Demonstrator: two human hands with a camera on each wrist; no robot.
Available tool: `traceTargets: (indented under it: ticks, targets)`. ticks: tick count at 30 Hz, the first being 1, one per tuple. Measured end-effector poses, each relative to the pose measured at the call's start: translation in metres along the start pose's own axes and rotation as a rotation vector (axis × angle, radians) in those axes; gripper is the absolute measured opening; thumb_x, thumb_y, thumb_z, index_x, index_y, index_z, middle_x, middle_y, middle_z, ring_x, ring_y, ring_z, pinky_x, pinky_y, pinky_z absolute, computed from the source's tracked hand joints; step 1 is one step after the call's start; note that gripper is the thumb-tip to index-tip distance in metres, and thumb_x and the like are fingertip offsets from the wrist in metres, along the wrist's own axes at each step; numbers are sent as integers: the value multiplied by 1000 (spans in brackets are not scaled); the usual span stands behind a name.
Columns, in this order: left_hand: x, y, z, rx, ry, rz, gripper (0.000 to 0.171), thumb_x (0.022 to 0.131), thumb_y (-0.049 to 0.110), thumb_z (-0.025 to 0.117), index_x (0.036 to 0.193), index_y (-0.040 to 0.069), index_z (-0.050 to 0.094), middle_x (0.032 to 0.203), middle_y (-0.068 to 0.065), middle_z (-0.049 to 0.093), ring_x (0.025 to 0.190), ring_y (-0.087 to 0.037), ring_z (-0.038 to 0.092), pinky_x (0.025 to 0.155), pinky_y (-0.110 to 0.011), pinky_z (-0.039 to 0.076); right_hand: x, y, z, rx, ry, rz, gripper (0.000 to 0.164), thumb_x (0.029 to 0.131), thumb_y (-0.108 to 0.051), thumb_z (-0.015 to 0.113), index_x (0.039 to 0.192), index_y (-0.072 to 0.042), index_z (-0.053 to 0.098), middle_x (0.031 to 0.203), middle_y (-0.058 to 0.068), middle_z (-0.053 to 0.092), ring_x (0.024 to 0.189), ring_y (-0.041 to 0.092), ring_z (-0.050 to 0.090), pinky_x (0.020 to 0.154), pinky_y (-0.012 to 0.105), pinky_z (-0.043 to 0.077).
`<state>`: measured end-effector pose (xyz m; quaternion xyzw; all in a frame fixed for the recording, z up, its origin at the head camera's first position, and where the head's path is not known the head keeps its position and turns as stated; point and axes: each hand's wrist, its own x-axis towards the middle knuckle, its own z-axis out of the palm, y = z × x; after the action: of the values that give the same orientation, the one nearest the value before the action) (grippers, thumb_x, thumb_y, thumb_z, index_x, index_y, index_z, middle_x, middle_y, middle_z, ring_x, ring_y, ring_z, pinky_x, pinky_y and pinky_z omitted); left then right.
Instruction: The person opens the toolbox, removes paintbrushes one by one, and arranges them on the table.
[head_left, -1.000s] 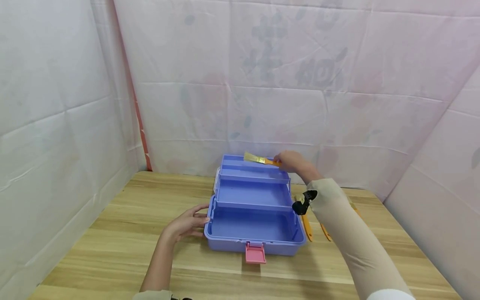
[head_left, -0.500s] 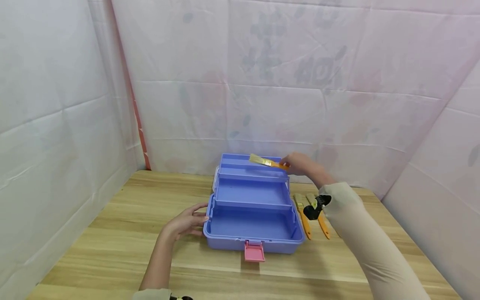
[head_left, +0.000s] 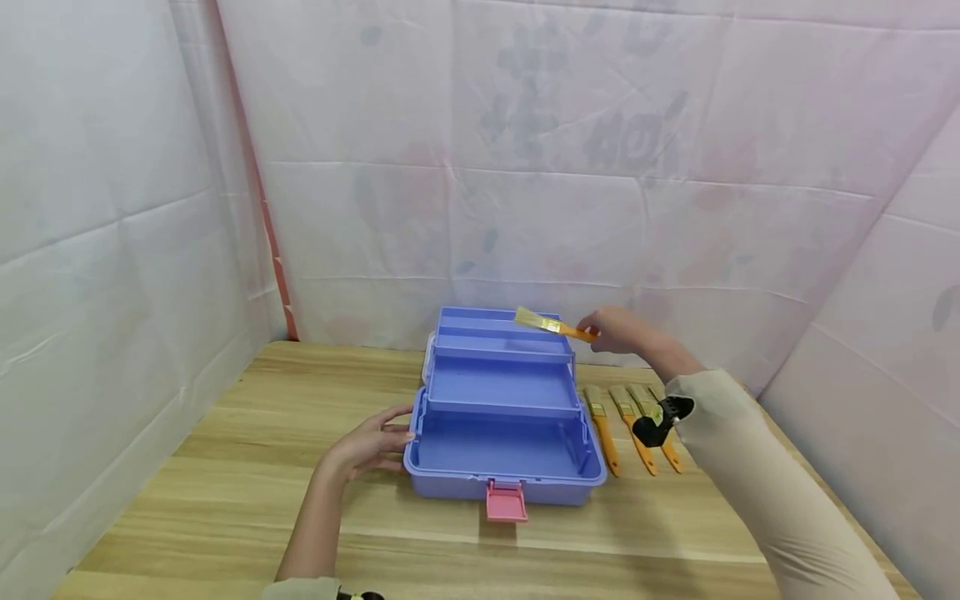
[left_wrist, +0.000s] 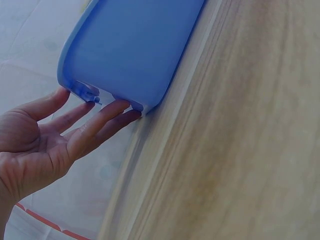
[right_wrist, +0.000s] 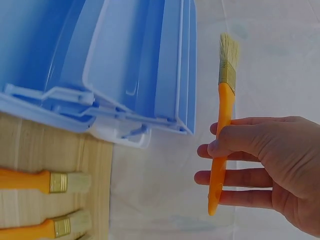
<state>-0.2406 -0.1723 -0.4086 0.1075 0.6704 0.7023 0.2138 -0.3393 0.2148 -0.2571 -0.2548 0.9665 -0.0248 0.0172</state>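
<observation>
A purple-blue toolbox point(head_left: 504, 492) stands open on the wooden table, its stepped trays raised toward the back and a pink latch point(head_left: 506, 503) hanging at the front. My left hand point(head_left: 369, 446) touches the box's left end; in the left wrist view its fingertips point(left_wrist: 120, 104) meet the end wall, fingers fairly straight. Above the upper right tray, my right hand point(head_left: 617, 330) pinches a paintbrush point(right_wrist: 223, 120) by its orange handle, thumb against fingers. The brush's pale bristles point left in the head view, apart from the tray.
Several orange-handled paintbrushes point(head_left: 606, 442) lie side by side on the table point(head_left: 247, 467), right of the box, partly behind my right wrist camera. White sheeting point(head_left: 540, 233) hangs at the back and both sides.
My right hand has moved right with the paintbrush, away from the middle of the top tray. More of the brushes on the table show. My left hand stays at the box.
</observation>
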Motion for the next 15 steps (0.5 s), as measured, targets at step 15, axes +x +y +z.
traceTargets:
  ticks: [15]
  targets:
    - [-3, 2, -2, 4, -18, 13, 62, 92, 8, 52, 142, -4, 18, 134, -36, 31, 109, -43, 49, 78, -50, 48, -25, 19, -7, -16, 29, -24, 31, 76, 4, 66, 107, 7, 63, 95, 18, 64, 87, 33, 59, 77, 46, 48]
